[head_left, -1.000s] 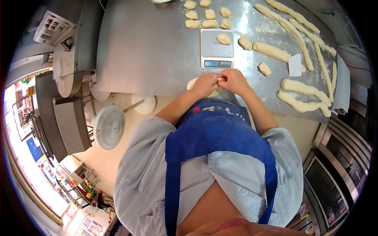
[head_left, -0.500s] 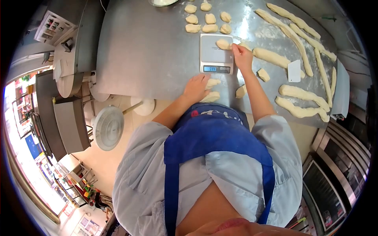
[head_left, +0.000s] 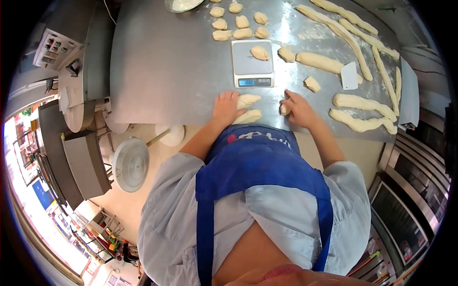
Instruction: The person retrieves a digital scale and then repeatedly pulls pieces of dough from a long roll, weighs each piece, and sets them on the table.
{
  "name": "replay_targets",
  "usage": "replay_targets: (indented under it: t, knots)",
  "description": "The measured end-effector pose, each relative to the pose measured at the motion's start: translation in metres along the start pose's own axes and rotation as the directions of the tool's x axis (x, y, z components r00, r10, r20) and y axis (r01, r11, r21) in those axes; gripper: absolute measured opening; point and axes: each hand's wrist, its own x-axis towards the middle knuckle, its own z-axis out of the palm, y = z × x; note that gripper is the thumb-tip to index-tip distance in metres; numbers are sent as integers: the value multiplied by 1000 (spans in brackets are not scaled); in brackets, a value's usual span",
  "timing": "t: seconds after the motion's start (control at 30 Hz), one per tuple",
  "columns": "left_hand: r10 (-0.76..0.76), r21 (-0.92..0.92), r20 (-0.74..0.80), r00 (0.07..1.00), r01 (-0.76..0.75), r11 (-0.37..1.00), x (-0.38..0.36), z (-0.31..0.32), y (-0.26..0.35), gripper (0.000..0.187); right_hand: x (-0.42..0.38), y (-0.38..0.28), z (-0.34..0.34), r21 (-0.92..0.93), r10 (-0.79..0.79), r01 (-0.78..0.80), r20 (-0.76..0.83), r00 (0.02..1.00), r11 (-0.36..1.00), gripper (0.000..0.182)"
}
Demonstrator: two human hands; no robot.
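My left hand (head_left: 226, 107) lies flat near the table's front edge, fingers stretched out. Right beside it are two dough pieces, the farther one (head_left: 248, 100) and the nearer one (head_left: 250, 117); its thumb reaches to them. My right hand (head_left: 298, 110) is curled around a small dough piece (head_left: 285, 109), partly hidden by the fingers. Beyond both hands stands a digital scale (head_left: 241, 71) with a lit display. A dough piece (head_left: 260, 53) rests on its plate, untouched. Right of the scale are another dough piece (head_left: 286, 54) and a thick dough roll (head_left: 318, 62).
Several cut dough pieces (head_left: 242, 22) sit in rows behind the scale. A white scraper (head_left: 349, 76) leans on the roll's end. Long dough strips (head_left: 365, 113) cover the right side of the metal table (head_left: 162, 71). A glass bowl (head_left: 184, 5) is at the back; a fan (head_left: 131, 164) stands left.
My right hand has left the dough on the scale and come back toward me, onto the small piece near the table edge. The scale's reading has changed. My left hand stays beside its dough pieces.
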Motion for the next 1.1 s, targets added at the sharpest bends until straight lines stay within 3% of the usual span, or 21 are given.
replay_targets:
  t: [0.07, 0.13, 0.17, 0.23, 0.27, 0.33, 0.37, 0.43, 0.47, 0.5, 0.53, 0.57, 0.63, 0.67, 0.73, 0.77, 0.83, 0.97, 1.03, 1.1]
  knots:
    - [-6, -19, 13, 1000, 7, 1000, 4, -1, 1, 57, -13, 0, 3, -29, -46, 45, -39, 998, 999, 31]
    - [-40, 21, 81, 996, 38, 999, 6, 1, 3, 56, -12, 6, 6, -91, 165, -163, 21, 986, 983, 30]
    - [-43, 24, 83, 996, 41, 999, 6, 3, 2, 56, -6, 11, 8, -86, 164, -161, 22, 986, 983, 30]
    - [27, 23, 0, 1000, -27, 999, 5, 9, -4, 53, 23, 16, 10, -18, 362, -382, -286, 887, 924, 37]
    - [30, 33, 0, 1000, -30, 999, 6, 11, -6, 53, 36, 21, 12, -10, 363, -382, -292, 885, 924, 37]
    - [-88, -285, 159, 983, 131, 950, 10, 11, -11, 48, 58, 21, 11, -170, 317, -454, -508, 801, 875, 38]
    - [-86, -280, 157, 984, 128, 951, 13, 11, -15, 48, 61, 17, 9, -166, 317, -454, -513, 798, 875, 38]
    - [-87, -562, 371, 924, 298, 772, 20, 8, -24, 49, 74, -14, -14, -124, 179, -256, -436, 882, 959, 42]
    - [-94, -564, 365, 926, 300, 769, 22, 3, -22, 49, 75, -30, -15, -50, 95, -115, -293, 951, 992, 52]
    - [-29, -673, 456, 889, 366, 643, 22, -5, -13, 48, 75, -46, -12, 104, -25, 41, -150, 988, 994, 59]
    - [56, -750, 529, 847, 435, 498, 24, -12, -3, 48, 76, -62, -7, 58, -144, 150, -88, 986, 987, 62]
    - [61, -754, 526, 848, 432, 495, 27, -16, 4, 48, 77, -77, -5, -87, -269, 262, -79, 960, 961, 55]
    - [118, -671, 437, 892, 236, 703, 30, -22, 19, 57, 79, -71, 15, 8, -197, 197, -13, 980, 980, 39]
    - [115, -677, 433, 894, 238, 696, 31, -30, 19, 57, 76, -68, 19, 7, -202, 202, -4, 979, 979, 39]
    - [267, -652, 523, 810, 178, 737, 32, -51, 7, 64, 73, -78, 20, 86, 17, -26, 106, 994, 996, 23]
    - [263, -651, 526, 808, 184, 737, 34, -56, 2, 64, 71, -85, 20, 91, 17, -27, 110, 994, 996, 23]
    - [280, -369, 719, 636, 8, 929, 46, -66, -3, 63, 74, -95, 17, -114, 51, -24, 245, 968, 993, 11]
    - [234, -382, 731, 641, 100, 919, 59, -57, 26, 53, 87, -99, 28, -243, -64, 121, 228, 971, 963, 14]
    - [205, -287, 648, 734, -14, 958, 67, -46, 35, 47, 95, -97, 17, -305, 106, 10, 363, 926, 952, 14]
    - [148, -200, 595, 790, -33, 979, 62, -51, 44, 40, 96, -95, 16, -358, 110, 35, 376, 920, 933, 13]
